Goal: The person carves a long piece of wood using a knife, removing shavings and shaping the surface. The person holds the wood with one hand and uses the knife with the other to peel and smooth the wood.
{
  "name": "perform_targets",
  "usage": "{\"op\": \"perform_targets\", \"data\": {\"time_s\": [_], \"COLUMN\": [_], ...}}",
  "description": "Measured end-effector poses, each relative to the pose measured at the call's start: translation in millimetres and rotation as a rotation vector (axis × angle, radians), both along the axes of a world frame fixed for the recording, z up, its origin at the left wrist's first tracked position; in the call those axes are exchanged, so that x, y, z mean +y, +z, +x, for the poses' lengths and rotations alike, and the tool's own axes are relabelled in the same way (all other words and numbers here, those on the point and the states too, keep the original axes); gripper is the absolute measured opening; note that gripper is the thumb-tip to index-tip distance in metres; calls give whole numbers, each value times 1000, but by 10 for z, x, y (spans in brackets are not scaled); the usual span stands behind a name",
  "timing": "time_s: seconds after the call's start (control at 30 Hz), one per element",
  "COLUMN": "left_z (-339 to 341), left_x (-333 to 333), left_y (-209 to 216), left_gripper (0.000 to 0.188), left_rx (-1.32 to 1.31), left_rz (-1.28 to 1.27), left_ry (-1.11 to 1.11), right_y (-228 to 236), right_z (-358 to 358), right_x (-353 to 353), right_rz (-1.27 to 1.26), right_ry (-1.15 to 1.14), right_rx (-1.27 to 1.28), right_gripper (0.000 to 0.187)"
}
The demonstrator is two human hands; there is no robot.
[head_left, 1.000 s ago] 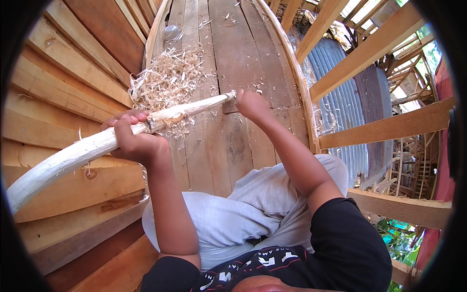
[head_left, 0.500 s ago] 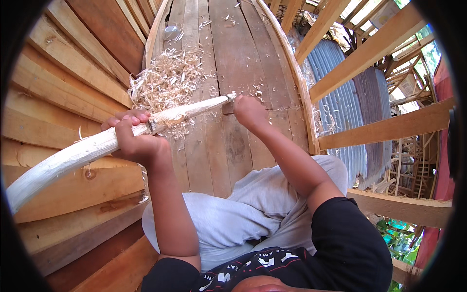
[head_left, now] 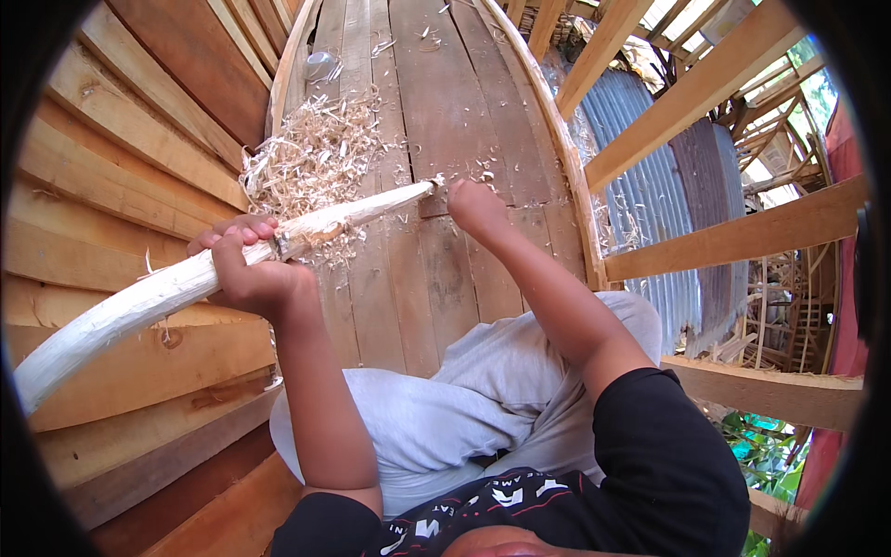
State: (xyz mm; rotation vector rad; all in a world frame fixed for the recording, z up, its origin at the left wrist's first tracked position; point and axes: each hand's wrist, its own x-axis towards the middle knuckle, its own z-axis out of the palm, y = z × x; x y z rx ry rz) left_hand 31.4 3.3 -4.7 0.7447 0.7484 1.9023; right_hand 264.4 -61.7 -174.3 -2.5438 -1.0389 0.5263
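Note:
A long peeled wooden pole [head_left: 139,302], pale and slightly curved, slants from the lower left rim up to a tapered tip near the middle of the head view. My left hand [head_left: 251,269] is wrapped round it, just behind a dark knot. Beside the tip my right hand [head_left: 478,206] makes a closed fist; whatever it holds, if anything, is hidden. Small curled bits cling to the tip. A heap of wood shavings [head_left: 311,153] lies on the plank floor beyond the pole.
Stacked boards form a wall [head_left: 139,232] on my left. On the right stands a railing of wooden bars [head_left: 733,227], with corrugated metal sheets [head_left: 640,167] behind it. A clear cup-like object [head_left: 322,66] lies on the floor [head_left: 445,102] past the shavings.
The view has shifted slightly. Both hands keep nearly the same places on and beside the pole, with a small gap now showing between the right fist and the tip.

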Motion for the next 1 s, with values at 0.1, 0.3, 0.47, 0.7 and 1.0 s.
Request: {"op": "perform_targets", "data": {"time_s": [0.1, 0.3, 0.47, 0.7, 1.0], "left_z": [-99, -104, -137, -78, -120], "left_x": [38, 36, 55, 87, 104], "left_y": [-24, -26, -57, -107, -118], "left_gripper": [12, 15, 19, 20, 20], "left_rx": [8, -21, -76, -74, -54], "left_rz": [1, 37, 72, 149, 227], "left_ry": [39, 23, -56, -225, -341], "right_y": [559, 179, 124, 299, 125], "right_z": [-338, -38, 65, 230, -65], "right_x": [11, 6, 112, -181, -183], "right_rz": [-136, -96, -200, -129, -167], "right_ry": [149, 120, 347, 225, 218], "right_rx": [-14, 33, 65, 232, 62], "right_gripper": [51, 48, 45, 49, 40]}}
